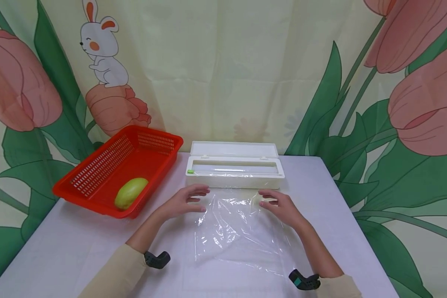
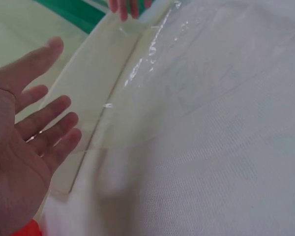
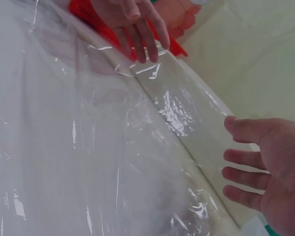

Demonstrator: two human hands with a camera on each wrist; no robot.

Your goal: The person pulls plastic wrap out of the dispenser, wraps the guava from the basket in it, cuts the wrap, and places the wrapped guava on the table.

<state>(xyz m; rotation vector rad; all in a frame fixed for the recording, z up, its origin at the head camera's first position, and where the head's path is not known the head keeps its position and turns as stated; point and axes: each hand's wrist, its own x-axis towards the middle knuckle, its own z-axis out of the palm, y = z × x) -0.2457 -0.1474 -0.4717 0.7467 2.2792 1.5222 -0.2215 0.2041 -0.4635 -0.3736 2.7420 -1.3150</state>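
clear plastic wrap (image 1: 235,227) - crinkled, flat | both hands beside - apart

two bare hands, left hand (image 1: 181,201), right hand (image 1: 282,208); cream long sleeves (image 1: 117,271) pushed back; black wrist mounts (image 1: 157,259), right one teal-marked.

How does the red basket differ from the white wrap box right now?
The red basket has perforated walls, sits angled at the table's left and holds a green fruit. The white wrap box is solid, lies square, lid open, with film drawn out. Both are plastic and rectangular.
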